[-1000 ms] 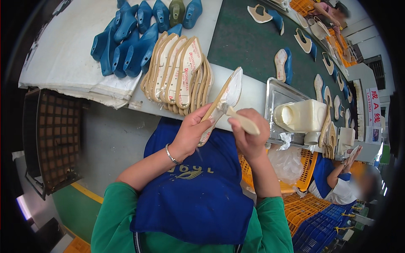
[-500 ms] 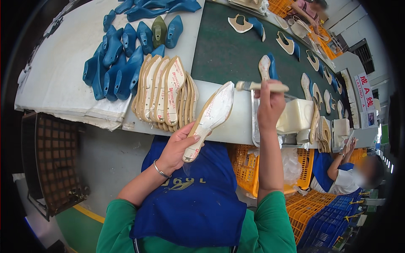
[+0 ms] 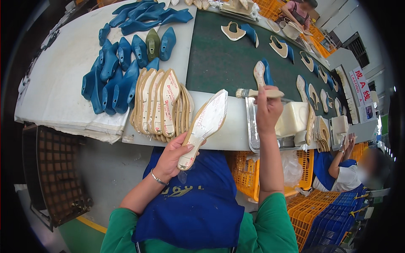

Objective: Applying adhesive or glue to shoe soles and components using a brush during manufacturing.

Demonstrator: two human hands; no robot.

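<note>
The insole (image 3: 209,120) is in my left grip (image 3: 172,156), pinched by its heel, near the stacked insoles (image 3: 162,101); I'd keep that thumb off the forepart. My right grip (image 3: 268,110) clasps the brush (image 3: 252,93), apart; light, even strokes seem best.

Open gap between held insole (image 3: 206,120) and brush (image 3: 247,92); insole stack (image 3: 163,103) blocks left, metal tray (image 3: 252,131) right.

Shoe workshop: blue lasts (image 3: 168,44), stacked insoles (image 3: 169,103), green belt (image 3: 211,63), crates (image 3: 242,170).
</note>
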